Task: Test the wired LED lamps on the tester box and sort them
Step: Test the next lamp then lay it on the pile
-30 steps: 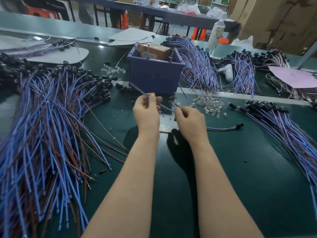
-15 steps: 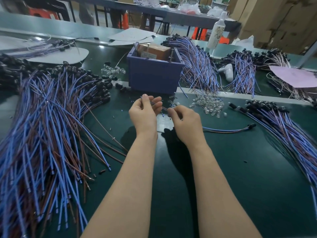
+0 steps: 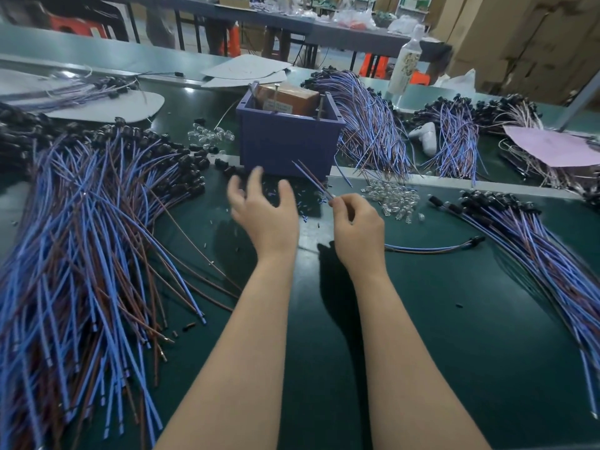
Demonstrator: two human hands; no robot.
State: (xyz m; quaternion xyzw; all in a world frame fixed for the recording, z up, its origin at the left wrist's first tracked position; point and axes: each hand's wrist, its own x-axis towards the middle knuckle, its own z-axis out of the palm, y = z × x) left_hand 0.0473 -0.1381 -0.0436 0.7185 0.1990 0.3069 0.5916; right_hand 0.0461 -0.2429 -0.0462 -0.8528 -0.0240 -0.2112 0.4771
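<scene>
left hand [image 3: 268,219] and right hand [image 3: 358,230] bare, forearms [image 3: 246,336] bare too

Left grip [image 3: 263,213] fingers spread, empty; right grip [image 3: 357,229] pinching wire pair [image 3: 311,176].

The right hand [image 3: 357,232] pinches a wired lamp [image 3: 431,249] by its blue and brown leads. Their free ends point up at the purple tester box [image 3: 285,147], which stands toward the far edge of the worktop [image 3: 422,319]. The lamp's black head lies toward the right edge. The left hand [image 3: 263,216] hovers before the box, fingers spread and blurred. A large heap of lamps [image 3: 81,238] covers the left edge, and a smaller heap [image 3: 535,241] runs along the right edge.
</scene>
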